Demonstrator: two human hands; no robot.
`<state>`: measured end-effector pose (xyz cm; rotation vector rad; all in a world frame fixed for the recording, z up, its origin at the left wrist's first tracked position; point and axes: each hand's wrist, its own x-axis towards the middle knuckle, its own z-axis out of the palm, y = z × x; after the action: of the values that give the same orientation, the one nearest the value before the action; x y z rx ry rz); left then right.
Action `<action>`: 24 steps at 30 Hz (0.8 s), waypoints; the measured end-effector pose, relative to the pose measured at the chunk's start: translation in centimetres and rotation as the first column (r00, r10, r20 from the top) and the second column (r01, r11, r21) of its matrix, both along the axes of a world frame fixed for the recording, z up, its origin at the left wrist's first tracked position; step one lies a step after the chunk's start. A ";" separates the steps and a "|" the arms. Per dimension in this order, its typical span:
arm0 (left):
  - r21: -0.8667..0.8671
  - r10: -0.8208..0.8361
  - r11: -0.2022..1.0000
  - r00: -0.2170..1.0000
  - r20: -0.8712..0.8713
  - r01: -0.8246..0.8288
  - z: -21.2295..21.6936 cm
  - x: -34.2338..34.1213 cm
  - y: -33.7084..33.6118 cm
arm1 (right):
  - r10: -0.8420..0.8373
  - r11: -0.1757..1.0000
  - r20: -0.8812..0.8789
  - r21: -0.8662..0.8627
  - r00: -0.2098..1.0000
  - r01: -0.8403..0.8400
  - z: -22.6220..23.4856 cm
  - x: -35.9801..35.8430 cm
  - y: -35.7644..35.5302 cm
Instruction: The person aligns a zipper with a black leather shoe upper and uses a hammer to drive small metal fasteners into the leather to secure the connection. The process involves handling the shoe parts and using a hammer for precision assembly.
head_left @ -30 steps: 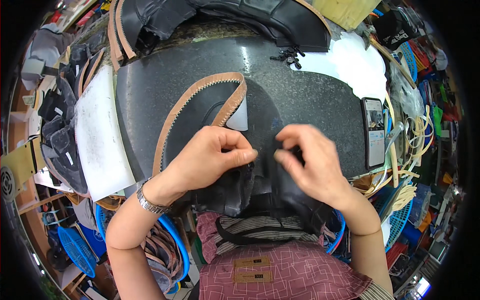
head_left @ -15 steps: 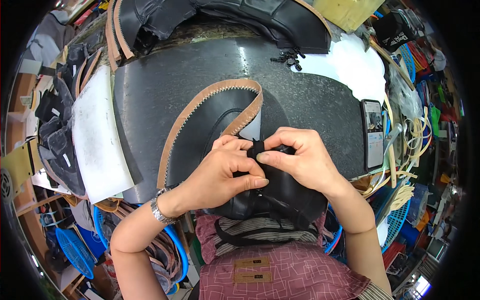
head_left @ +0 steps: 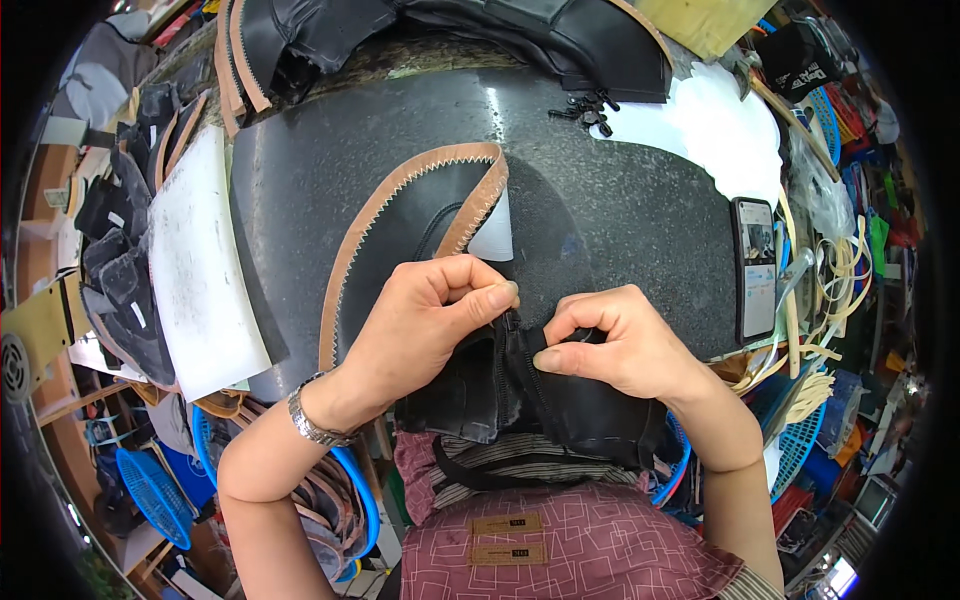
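While both hands work at the near edge of the dark speckled stone surface (head_left: 620,210), the black leather boot upper (head_left: 500,385) sits between them, half on the surface and half hanging over toward the lap. Left hand (head_left: 425,320): fingers closed, thumb and forefinger pinching the upper's top edge just left of the zipper. Right hand (head_left: 620,345): fingers curled shut, pinching the same piece just right of the zipper. Black zipper (head_left: 515,365) runs down the middle of the upper, between the two grips; whether it is zipped I cannot tell. Upper looks soft, matte black, creased where gripped. Its far part spreads flat on the surface, bordered by a tan leather strip with zigzag edge (head_left: 400,195) that curves up and folds back near a white lining patch (head_left: 495,235). White sheet (head_left: 205,280) lies left, well apart. Black smartphone (head_left: 755,265) rests at the right edge. Silver wristwatch (head_left: 310,425) on left wrist.
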<state>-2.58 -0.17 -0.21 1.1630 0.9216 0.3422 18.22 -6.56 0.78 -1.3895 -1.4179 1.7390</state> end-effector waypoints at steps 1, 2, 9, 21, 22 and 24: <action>0.002 -0.002 1.000 1.000 0.003 0.002 0.0 0.0 0.0 | 0.006 1.000 0.001 0.019 1.000 -0.006 -0.1 0.0 0.0; 0.001 -0.006 1.000 1.000 0.002 0.006 0.0 0.0 0.0 | 0.011 0.999 0.002 0.038 1.000 -0.011 -0.2 0.0 0.0; 0.038 -0.096 0.994 0.992 -0.081 0.099 0.6 0.0 0.4 | -0.040 0.994 0.046 0.106 0.998 0.035 -0.6 -0.4 0.0; 0.517 -0.119 0.828 0.969 -0.215 0.216 -0.5 0.2 -0.3 | -0.202 0.820 0.298 0.573 0.933 -0.005 -0.7 -1.5 -0.9; 0.549 -0.127 0.804 0.968 -0.218 0.229 -0.5 0.1 -0.3 | -0.207 0.808 0.303 0.588 0.930 -0.012 -0.8 -1.6 -0.9; 0.579 -0.148 0.773 0.961 -0.232 0.259 -0.5 0.2 -0.2 | -0.211 0.786 0.321 0.617 0.923 -0.035 -1.1 -1.6 -1.0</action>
<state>-2.42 -0.33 -0.70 1.9027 0.8442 0.3743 16.59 -7.53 -0.32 -1.4084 -1.8636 0.8222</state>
